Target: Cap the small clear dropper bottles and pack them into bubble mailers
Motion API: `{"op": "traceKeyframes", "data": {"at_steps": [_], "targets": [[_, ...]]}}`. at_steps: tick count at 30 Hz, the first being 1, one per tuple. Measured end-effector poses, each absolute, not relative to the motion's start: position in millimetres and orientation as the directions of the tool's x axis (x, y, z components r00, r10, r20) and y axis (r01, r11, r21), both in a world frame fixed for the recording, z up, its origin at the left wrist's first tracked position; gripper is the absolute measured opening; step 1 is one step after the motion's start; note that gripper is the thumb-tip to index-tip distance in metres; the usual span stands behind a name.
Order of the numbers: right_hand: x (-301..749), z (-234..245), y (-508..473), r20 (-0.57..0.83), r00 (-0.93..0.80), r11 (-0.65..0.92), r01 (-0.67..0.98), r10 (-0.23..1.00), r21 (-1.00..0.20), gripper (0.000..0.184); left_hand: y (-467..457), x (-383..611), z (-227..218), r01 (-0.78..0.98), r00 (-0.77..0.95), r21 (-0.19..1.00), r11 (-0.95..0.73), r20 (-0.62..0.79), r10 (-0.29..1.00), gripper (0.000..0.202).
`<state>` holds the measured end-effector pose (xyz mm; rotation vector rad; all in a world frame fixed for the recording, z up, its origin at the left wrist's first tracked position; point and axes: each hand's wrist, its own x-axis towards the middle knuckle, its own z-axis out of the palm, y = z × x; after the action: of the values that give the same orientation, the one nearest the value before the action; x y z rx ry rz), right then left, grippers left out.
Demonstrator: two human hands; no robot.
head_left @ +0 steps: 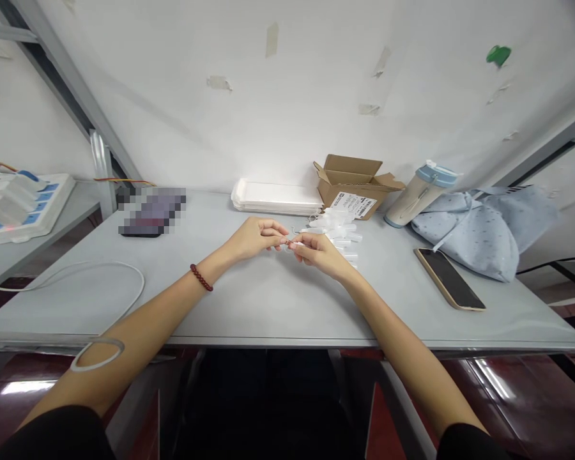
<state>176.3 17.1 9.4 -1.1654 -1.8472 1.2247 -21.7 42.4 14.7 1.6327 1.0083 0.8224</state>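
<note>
Over the middle of the grey table, my left hand point(261, 239) and my right hand point(317, 253) meet fingertip to fingertip. Both pinch at a tiny reddish piece point(289, 243), too small and too covered by fingers to name. Just behind and right of my right hand lies a loose pile of clear and white plastic pieces point(340, 231), partly hidden by that hand. A beaded bracelet point(201, 277) circles my left wrist.
Along the wall stand stacked white trays point(278, 197) and an open cardboard box point(349, 182). To the right are a tumbler point(419, 195), a pale blue cloth bag point(469, 239) and a phone point(449, 279). A white cable point(141, 287) and a pixelated dark object point(152, 214) lie left.
</note>
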Motion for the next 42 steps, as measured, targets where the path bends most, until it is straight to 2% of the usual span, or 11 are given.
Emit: {"op": "traceKeyframes", "data": {"at_steps": [20,29,42], "targets": [[177.3,11.1,16.0,-0.009,-0.423,0.162,0.366,0.906,-0.916,0.031,42.5,-23.1,13.6,0.271,0.433,0.949,-0.163,0.031,0.901,0.030],[177.5,8.9,17.1,-0.026,-0.430,0.151,0.374,0.902,-0.915,0.029,38.2,-22.4,21.4,0.323,0.446,0.930,-0.177,0.015,0.895,0.020],[180.6,9.2,17.0,-0.048,-0.461,0.142,0.369,0.886,-0.918,0.025,37.3,-23.9,20.3,0.325,0.484,0.923,-0.205,0.024,0.875,0.019]]}}
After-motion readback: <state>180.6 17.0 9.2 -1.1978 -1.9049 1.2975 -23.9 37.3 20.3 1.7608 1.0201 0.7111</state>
